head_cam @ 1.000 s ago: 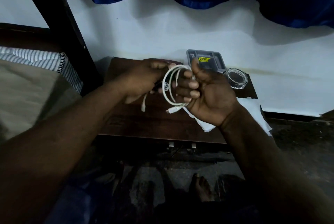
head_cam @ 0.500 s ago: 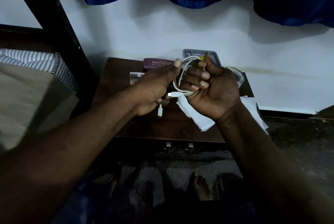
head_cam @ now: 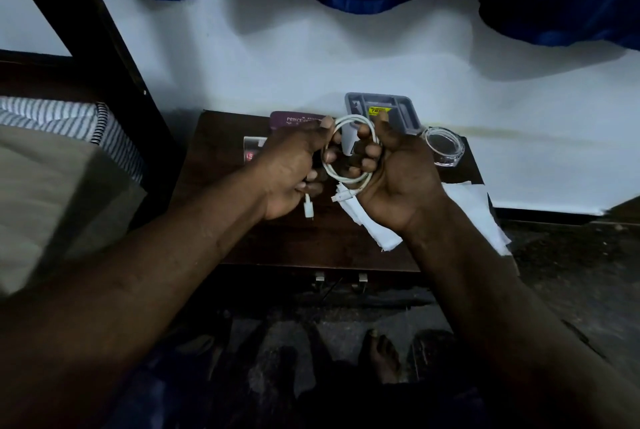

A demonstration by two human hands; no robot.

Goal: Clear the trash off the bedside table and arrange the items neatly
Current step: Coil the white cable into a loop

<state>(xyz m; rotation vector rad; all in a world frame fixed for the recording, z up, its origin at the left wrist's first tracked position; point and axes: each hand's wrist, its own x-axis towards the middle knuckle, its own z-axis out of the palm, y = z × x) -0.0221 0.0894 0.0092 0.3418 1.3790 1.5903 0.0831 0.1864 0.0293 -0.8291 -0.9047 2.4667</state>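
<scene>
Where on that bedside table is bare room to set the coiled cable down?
Bare wood shows on the table left of the small packet, and at the front middle, beside the white paper. The back is crowded: maroon case, grey tray, clear dish.

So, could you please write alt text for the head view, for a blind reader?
Two hands hold a coiled white cable above a dark bedside table: the right hand grips the loop, the left hand holds the free end, its plug hanging below. On the table are white tissue, a grey tray, a clear jar and a maroon case.
</scene>
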